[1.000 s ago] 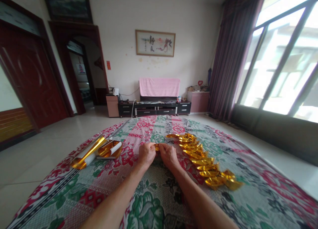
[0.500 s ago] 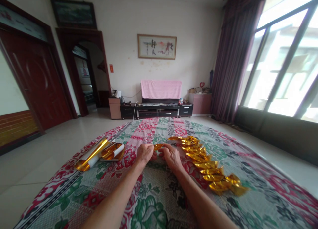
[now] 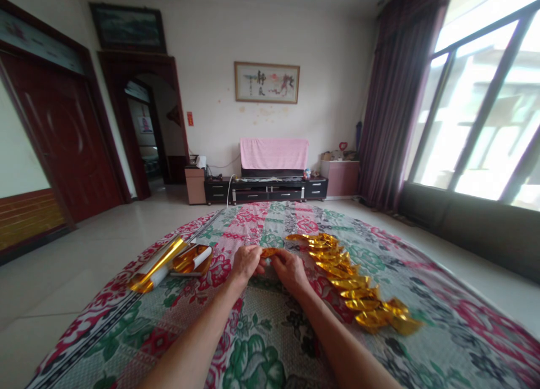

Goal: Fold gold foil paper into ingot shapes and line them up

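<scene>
My left hand (image 3: 246,263) and my right hand (image 3: 290,268) meet over the flowered cloth (image 3: 261,344), both pinching one small piece of gold foil paper (image 3: 269,252) between their fingertips. To the right of my right hand runs a curved row of several folded gold foil pieces (image 3: 350,285), from the far middle toward the near right. To the left of my left hand lie rolled sheets of gold foil (image 3: 169,261) with white backing.
The cloth covers a low surface with tiled floor (image 3: 84,259) around it. A dark TV cabinet (image 3: 261,188) with a pink cover stands at the far wall. Dark red doors are at the left, tall windows and a curtain at the right.
The gold piece has come out from between my closed hands and now shows above my fingertips. The view has tilted up slightly.
</scene>
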Available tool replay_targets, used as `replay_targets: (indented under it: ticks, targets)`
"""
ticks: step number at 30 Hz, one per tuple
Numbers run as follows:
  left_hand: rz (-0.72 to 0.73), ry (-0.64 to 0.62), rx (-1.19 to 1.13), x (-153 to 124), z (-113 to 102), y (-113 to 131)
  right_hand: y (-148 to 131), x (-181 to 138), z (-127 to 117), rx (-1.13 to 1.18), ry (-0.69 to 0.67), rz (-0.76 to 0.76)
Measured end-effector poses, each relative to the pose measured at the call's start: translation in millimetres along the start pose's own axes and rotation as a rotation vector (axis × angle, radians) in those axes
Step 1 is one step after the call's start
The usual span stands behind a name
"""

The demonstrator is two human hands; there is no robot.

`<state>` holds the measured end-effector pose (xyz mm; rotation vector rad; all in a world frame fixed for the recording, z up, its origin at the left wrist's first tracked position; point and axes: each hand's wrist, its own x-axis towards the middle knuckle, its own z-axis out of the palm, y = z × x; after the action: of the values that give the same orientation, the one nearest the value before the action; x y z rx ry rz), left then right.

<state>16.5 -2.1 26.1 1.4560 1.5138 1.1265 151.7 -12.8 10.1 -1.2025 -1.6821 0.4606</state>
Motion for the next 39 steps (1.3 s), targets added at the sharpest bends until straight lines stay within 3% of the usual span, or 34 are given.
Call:
replay_targets:
  ticks: [3, 7, 10, 17, 28, 39]
  targets:
    - [0.099, 0.084, 0.06, -1, -4, 0, 3, 1, 2, 0.056, 0.008, 0.042]
    - [0.374, 0.286, 0.205, -7, -9, -2, 7, 2, 4, 0.127, 0.054, 0.089]
    - [0.494, 0.288, 0.233, -11, -8, -3, 9, 2, 4, 0.094, 0.109, 0.073]
    - [0.398, 0.216, 0.019, -14, -6, 0, 6, 1, 4, 0.079, 0.135, -0.01]
    - [0.526, 0.157, 0.196, -7, -2, -10, 0, 1, -1, 0.022, 0.097, 0.119]
    - [0.36, 0.07, -0.045, -9, -2, -2, 2, 1, 1, -0.004, 0.113, 0.067]
